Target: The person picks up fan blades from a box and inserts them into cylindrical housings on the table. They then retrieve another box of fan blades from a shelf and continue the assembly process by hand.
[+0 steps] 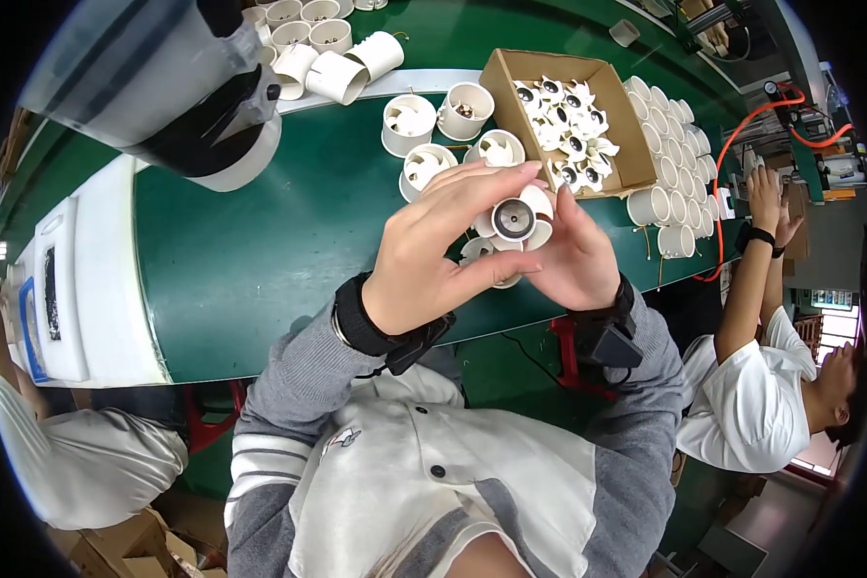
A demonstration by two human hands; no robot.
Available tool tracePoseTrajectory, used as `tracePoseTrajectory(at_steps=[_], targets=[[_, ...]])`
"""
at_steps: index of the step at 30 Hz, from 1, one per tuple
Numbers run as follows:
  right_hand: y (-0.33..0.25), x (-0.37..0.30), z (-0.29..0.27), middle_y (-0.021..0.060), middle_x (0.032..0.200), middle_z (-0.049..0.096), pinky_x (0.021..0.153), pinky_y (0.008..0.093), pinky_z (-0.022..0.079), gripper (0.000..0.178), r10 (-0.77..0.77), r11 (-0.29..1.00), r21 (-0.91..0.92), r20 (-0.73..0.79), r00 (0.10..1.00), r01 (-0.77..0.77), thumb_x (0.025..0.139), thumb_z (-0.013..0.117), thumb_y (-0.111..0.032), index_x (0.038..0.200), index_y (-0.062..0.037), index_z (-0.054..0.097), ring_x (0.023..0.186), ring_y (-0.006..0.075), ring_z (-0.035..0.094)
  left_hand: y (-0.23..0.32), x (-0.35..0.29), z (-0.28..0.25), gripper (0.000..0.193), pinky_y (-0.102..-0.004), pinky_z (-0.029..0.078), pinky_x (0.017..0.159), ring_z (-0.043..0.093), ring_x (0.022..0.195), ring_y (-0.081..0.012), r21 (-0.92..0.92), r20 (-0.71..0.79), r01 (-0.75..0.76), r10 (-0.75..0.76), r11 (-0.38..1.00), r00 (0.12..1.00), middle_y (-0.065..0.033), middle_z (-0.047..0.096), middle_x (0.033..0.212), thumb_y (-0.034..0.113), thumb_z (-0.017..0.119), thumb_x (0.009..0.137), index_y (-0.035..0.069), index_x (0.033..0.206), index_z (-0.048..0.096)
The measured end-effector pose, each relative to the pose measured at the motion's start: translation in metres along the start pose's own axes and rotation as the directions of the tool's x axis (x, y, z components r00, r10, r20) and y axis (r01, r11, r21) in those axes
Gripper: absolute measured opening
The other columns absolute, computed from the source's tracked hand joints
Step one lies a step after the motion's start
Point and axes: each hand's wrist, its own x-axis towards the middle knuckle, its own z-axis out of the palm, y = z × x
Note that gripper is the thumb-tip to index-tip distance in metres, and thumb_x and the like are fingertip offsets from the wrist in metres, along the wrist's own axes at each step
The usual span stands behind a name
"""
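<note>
Above the green table, my left hand (pixel 443 241) pinches a small white fan impeller (pixel 539 204), its dark round hub (pixel 513 220) turned up toward me. Thumb and fingers of that hand curve around the hub. My right hand (pixel 580 255) closes on the impeller's right side, its fingertips partly hidden behind the blades. Just beyond the hands stand white cylindrical housings, one with blades inside (pixel 409 118) and one with wires inside (pixel 465 108). Another white housing (pixel 479 252) shows partly beneath my fingers. An open cardboard box (pixel 636 166) holds several white impellers with black hubs.
Rows of white housings (pixel 679 193) stand right of the box, and more white cylinders (pixel 337 75) lie at the far left. A large translucent machine hopper (pixel 154 82) overhangs the left. Co-workers sit on both sides; an orange hose (pixel 725 154) runs at right.
</note>
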Motion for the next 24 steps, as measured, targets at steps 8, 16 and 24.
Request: tracePoseTrajectory(at_steps=[8,16,24], targets=[[-0.020,0.031,-0.012,0.0059,0.106,0.055,0.076,0.0250,0.046,0.040,0.039,0.996,-0.080,0.143,0.989,-0.028,0.085,0.057,-0.014,0.120,-0.0001,0.043,0.092,0.0140,0.055,-0.013,0.006,-0.017,0.055,-0.0383,0.035,0.094,0.041,0.119,-0.0327,0.118,0.010,-0.060,0.059,0.991,0.998,-0.0109,0.057,0.113,0.017,0.071,0.067,0.004,0.117,0.053],[-0.078,0.094,-0.025,0.0036,0.087,0.061,0.067,0.0268,0.046,0.023,-0.004,0.247,-0.964,0.098,0.995,0.096,0.073,0.062,-0.002,0.096,-0.0008,0.059,0.081,0.0124,0.058,-0.029,-0.003,-0.007,0.057,-0.0392,0.030,0.097,0.034,0.123,-0.0357,0.298,-0.102,0.086,-0.058,0.951,0.993,-0.0139,0.046,0.126,0.026,0.070,0.069,0.006,0.119,0.050],[-0.063,0.154,-0.056,0.0111,0.071,0.061,0.061,0.0295,0.047,0.019,0.071,-0.391,-0.886,0.240,0.968,0.248,0.065,0.062,-0.002,0.084,-0.0005,0.062,0.065,0.0223,0.060,-0.028,-0.008,0.005,0.064,-0.0539,0.020,0.098,0.025,0.127,-0.0379,0.483,0.169,-0.006,-0.086,0.876,0.982,-0.0129,0.038,0.131,0.044,0.069,0.064,0.012,0.117,0.051]])
